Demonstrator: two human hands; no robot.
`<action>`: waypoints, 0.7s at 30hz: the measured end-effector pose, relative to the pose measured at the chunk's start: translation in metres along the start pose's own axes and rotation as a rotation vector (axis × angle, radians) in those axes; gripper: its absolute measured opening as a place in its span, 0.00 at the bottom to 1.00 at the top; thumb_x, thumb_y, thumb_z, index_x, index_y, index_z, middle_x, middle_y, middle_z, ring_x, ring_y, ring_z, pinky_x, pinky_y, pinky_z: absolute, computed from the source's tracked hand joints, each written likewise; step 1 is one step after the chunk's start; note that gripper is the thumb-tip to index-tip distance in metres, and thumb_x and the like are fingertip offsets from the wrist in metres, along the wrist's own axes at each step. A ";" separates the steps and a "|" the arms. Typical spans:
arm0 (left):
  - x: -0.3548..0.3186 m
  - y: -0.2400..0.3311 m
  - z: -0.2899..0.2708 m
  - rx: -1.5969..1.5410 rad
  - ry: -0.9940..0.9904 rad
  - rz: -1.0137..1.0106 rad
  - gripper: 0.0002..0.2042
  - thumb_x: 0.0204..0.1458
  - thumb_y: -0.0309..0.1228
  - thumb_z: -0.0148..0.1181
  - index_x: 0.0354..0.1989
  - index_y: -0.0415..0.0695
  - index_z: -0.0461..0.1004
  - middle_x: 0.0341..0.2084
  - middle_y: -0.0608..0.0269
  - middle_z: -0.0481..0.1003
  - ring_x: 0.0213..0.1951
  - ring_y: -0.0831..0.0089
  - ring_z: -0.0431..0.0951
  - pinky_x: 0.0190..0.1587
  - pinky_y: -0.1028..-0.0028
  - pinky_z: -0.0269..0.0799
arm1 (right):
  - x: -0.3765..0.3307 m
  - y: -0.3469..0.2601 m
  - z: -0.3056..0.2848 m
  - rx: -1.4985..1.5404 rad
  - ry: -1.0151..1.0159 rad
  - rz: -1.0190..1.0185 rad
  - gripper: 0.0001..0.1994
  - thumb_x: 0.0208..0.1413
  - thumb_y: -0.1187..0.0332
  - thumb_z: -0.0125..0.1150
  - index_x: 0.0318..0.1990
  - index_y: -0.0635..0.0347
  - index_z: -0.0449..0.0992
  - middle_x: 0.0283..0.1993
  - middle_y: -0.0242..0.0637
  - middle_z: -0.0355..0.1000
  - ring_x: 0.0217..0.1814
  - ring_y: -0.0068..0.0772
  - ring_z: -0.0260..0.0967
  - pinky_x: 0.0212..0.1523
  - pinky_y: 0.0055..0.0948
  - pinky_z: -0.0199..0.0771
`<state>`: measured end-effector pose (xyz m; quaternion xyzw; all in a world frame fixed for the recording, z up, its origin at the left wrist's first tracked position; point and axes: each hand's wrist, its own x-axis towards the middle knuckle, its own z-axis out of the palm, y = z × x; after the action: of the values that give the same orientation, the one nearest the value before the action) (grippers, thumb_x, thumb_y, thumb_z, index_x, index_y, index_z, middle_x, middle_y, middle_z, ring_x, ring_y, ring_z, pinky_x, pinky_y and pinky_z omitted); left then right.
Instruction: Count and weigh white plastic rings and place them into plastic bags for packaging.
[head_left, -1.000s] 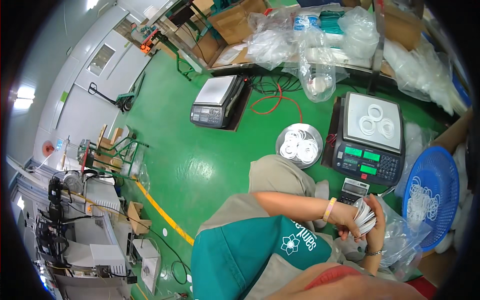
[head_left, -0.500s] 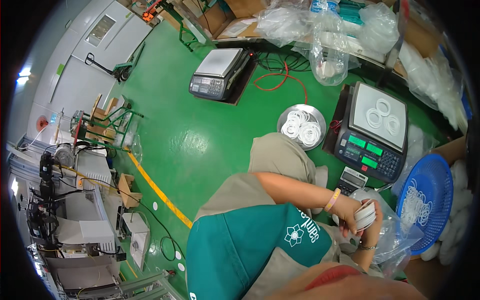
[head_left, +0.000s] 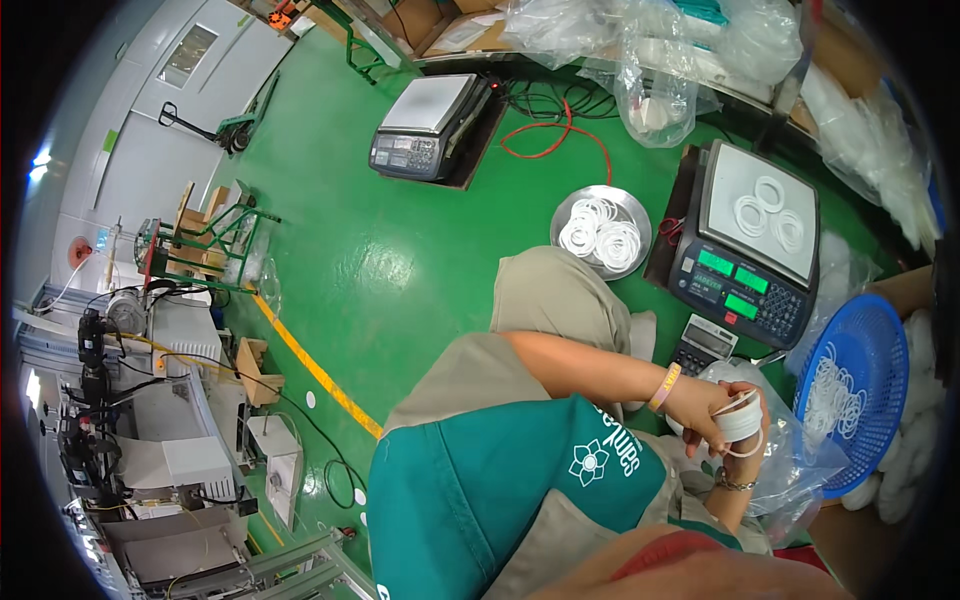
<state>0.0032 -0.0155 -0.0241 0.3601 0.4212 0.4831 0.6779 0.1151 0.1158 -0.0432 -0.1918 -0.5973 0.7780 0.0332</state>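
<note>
Both hands are together at the lower right, above a clear plastic bag. My left hand (head_left: 697, 408), with a pale wristband, has its fingers closed on the near side of a stack of white rings (head_left: 738, 424). My right hand (head_left: 745, 467), with a chain bracelet at its wrist, wraps the stack from the other side. A few rings stand apart from the stack, one at the top and one hanging below. Some fingers are hidden behind the rings. The crumpled clear plastic bag (head_left: 795, 462) lies just right of the hands.
A blue basket (head_left: 893, 330) at the right holds loose white rings. A scale (head_left: 745, 245) carries three ring bundles, with a calculator (head_left: 703, 343) beside it. More bundles fill a metal bowl (head_left: 640, 205). A second scale (head_left: 435, 105) stands farther off, near a red cable (head_left: 540, 153).
The stack of rings has turned in my hands, and some rings now stand apart from it. The whole view has shifted slightly, so the scales and bowl sit a little higher.
</note>
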 end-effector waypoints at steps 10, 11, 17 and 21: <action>-0.007 0.014 -0.001 0.172 -0.058 -0.026 0.09 0.51 0.28 0.55 0.37 0.37 0.72 0.28 0.59 0.77 0.25 0.75 0.79 0.27 0.79 0.74 | 0.001 0.004 0.001 0.074 0.000 0.068 0.10 0.54 0.65 0.52 0.36 0.64 0.69 0.26 0.30 0.67 0.24 0.18 0.64 0.22 0.17 0.63; -0.008 0.014 0.000 0.236 -0.036 -0.062 0.09 0.51 0.29 0.55 0.36 0.37 0.73 0.28 0.59 0.77 0.25 0.75 0.79 0.27 0.79 0.74 | 0.001 0.006 0.000 0.068 -0.006 0.073 0.10 0.54 0.64 0.52 0.36 0.64 0.69 0.26 0.30 0.67 0.24 0.18 0.64 0.23 0.17 0.63; -0.006 0.012 -0.006 0.050 0.132 -0.025 0.10 0.49 0.30 0.57 0.37 0.37 0.73 0.28 0.61 0.77 0.28 0.75 0.79 0.30 0.79 0.75 | 0.003 0.011 -0.013 0.124 0.167 0.226 0.22 0.52 0.68 0.56 0.54 0.63 0.63 0.48 0.37 0.67 0.48 0.27 0.66 0.45 0.25 0.66; -0.005 0.009 -0.012 -0.256 0.329 0.045 0.08 0.49 0.27 0.57 0.36 0.37 0.73 0.30 0.60 0.77 0.32 0.72 0.79 0.33 0.77 0.75 | 0.003 -0.004 -0.014 -0.075 0.119 -0.242 0.27 0.46 0.74 0.56 0.58 0.62 0.60 0.56 0.40 0.60 0.57 0.29 0.56 0.54 0.30 0.58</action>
<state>-0.0122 -0.0166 -0.0192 0.1968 0.4533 0.6000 0.6291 0.1163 0.1303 -0.0434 -0.1654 -0.6417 0.7327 0.1549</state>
